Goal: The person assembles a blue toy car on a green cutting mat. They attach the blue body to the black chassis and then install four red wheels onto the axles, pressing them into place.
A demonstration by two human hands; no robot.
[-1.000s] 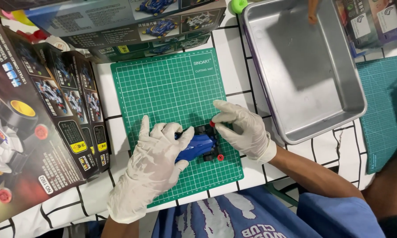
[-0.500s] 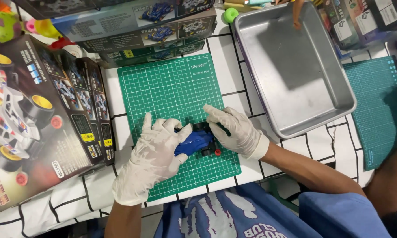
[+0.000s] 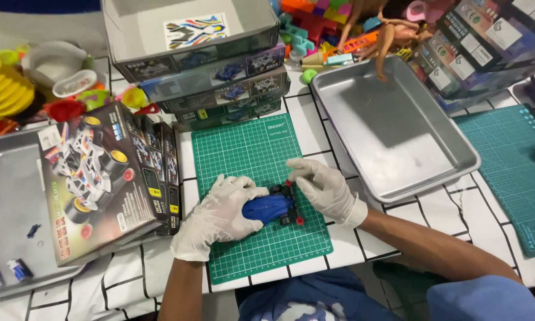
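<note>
A small blue toy car (image 3: 268, 207) with black tyres and red hubs lies on a green cutting mat (image 3: 249, 151). My left hand (image 3: 220, 214), in a white glove, rests on the car's left end and grips it. My right hand (image 3: 324, 187), also gloved, presses on the car's right end near the wheels. Both hands hide part of the car's body.
An empty metal tray (image 3: 392, 128) stands right of the mat. A model-kit box (image 3: 101, 178) leans on another metal tray (image 3: 9, 196) at left, which holds two small batteries (image 3: 6, 272). Stacked kit boxes (image 3: 208, 65) and colourful toys sit behind. A second green mat (image 3: 514, 166) lies far right.
The view has tilted up, so more of the table's back shows. Both hands stay on the blue car in about the same place on the mat.
</note>
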